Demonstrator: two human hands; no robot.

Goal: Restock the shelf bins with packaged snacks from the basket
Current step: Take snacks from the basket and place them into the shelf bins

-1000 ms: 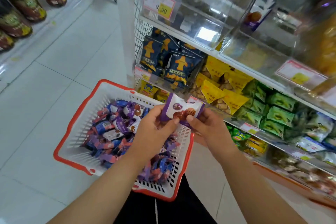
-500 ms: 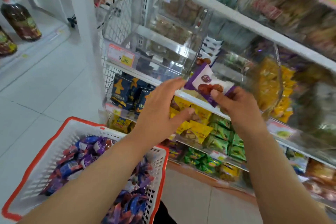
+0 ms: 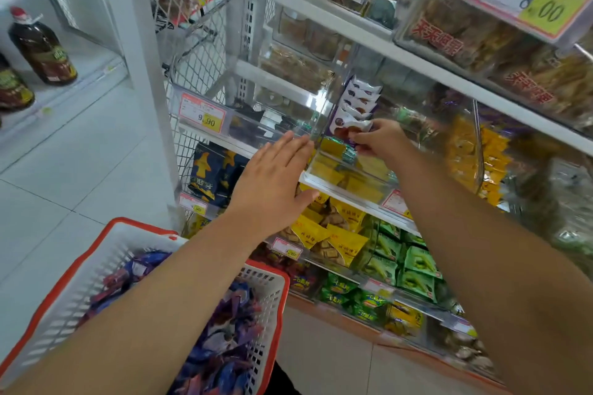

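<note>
Right hand (image 3: 380,139) pinches purple-white snack packet (image 3: 348,126).

A basket (image 3: 272,282) filled with snack packets (image 3: 224,340) is seen near and to the left, below the shelf bins. A snack packet (image 3: 348,128) is held at the near end of a row of packets (image 3: 359,98) standing in a clear bin (image 3: 324,167) on the middle shelf. Bottles (image 3: 41,48) are placed on a shelf at far left.
</note>
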